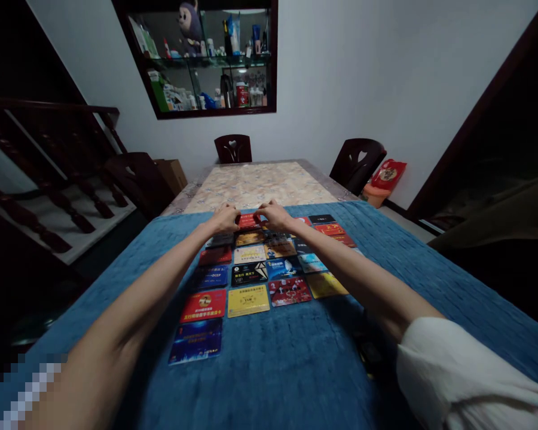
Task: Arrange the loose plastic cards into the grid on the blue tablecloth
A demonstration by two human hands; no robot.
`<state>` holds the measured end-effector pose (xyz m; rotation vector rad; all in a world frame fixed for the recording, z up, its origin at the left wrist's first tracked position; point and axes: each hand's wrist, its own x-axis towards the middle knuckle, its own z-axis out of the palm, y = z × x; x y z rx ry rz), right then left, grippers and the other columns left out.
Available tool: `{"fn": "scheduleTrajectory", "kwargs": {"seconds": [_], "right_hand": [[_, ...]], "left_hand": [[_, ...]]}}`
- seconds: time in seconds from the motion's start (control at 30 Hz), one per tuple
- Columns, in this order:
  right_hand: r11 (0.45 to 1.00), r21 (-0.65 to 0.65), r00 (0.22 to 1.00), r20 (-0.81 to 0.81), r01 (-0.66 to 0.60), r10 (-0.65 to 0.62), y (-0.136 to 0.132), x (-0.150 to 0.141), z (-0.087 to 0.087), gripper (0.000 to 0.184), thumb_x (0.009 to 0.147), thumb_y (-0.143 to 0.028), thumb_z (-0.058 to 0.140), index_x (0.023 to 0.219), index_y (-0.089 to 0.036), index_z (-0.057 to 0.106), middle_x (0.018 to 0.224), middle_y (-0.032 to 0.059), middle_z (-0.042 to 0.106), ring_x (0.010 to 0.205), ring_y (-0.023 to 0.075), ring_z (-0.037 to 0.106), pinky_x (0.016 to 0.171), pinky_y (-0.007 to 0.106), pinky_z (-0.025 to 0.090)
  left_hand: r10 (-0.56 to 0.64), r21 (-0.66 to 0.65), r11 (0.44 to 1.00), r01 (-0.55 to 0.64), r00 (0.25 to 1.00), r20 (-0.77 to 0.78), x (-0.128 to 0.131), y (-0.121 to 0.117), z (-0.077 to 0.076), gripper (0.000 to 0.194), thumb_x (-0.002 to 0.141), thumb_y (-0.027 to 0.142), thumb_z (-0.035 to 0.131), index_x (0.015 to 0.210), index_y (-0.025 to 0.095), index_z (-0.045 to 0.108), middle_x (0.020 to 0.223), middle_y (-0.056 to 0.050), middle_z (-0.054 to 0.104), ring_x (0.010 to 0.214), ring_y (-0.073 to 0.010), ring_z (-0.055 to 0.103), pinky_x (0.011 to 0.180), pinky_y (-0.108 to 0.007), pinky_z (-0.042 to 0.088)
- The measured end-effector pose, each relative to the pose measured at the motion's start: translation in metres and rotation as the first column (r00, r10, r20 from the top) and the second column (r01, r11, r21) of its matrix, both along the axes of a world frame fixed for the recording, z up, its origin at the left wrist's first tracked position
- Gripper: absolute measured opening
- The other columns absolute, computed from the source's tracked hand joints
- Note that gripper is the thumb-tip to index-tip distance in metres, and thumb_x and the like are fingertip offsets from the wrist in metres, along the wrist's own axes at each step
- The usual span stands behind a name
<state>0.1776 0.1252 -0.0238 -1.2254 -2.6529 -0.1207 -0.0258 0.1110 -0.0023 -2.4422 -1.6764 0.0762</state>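
Both my arms reach to the far side of the laid-out cards. My left hand (225, 217) has its fingers curled at the left edge of a red card (250, 221). At that card's right edge are the bent fingers of my right hand (274, 215). The card lies at or just above the cloth; I cannot tell which. Nearer to me, other cards form rows, among them a black VIP card (249, 274), a yellow card (248, 300), a red patterned card (290, 291) and a dark blue card (196, 341). My right forearm hides part of the right-hand columns.
A blue cloth (269, 370) covers the near part of the table; its far part shows a patterned top (260, 182). Dark chairs stand around it, one at the far end (233, 148). A dark object (368, 355) lies beneath my right arm. Wall shelves (215, 58) hold bottles and a plush toy.
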Motion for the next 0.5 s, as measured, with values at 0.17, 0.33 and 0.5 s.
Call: {"fn": "scheduleTrajectory", "kwargs": {"seconds": [0.17,0.33,0.5], "right_hand": [[1.0,-0.029,1.0,0.022,0.012,-0.012,0.012,-0.007,-0.007,0.03,0.087,-0.025,0.061,0.115,-0.022,0.072,0.122,0.0102,0.065,0.111,0.028,0.051,0.09,0.034,0.033],[0.999,-0.046,0.999,0.037,0.03,-0.028,0.021,-0.008,-0.017,0.034,0.087,-0.026,0.06,0.12,-0.023,0.069,0.125,0.0097,0.065,0.113,0.0287,0.051,0.09,0.034,0.034],[0.997,-0.061,0.998,0.042,0.042,-0.039,0.024,-0.009,-0.02,0.035,0.087,-0.026,0.059,0.121,-0.024,0.069,0.127,0.0085,0.064,0.116,0.03,0.05,0.088,0.034,0.035]], "left_hand": [[0.026,-0.034,0.999,-0.026,1.0,-0.017,-0.002,0.01,-0.005,0.032,0.072,0.031,0.064,0.101,0.019,0.072,0.113,-0.011,0.066,0.12,-0.0352,0.049,0.094,-0.041,0.045],[0.031,-0.053,0.998,-0.031,0.999,-0.011,-0.002,0.016,-0.011,0.03,0.072,0.029,0.064,0.099,0.019,0.072,0.115,-0.011,0.065,0.12,-0.0344,0.049,0.097,-0.042,0.044],[0.038,-0.073,0.997,-0.037,0.999,0.006,-0.002,0.018,-0.015,0.027,0.071,0.027,0.063,0.095,0.019,0.071,0.118,-0.011,0.065,0.121,-0.0352,0.048,0.098,-0.044,0.046]]}}
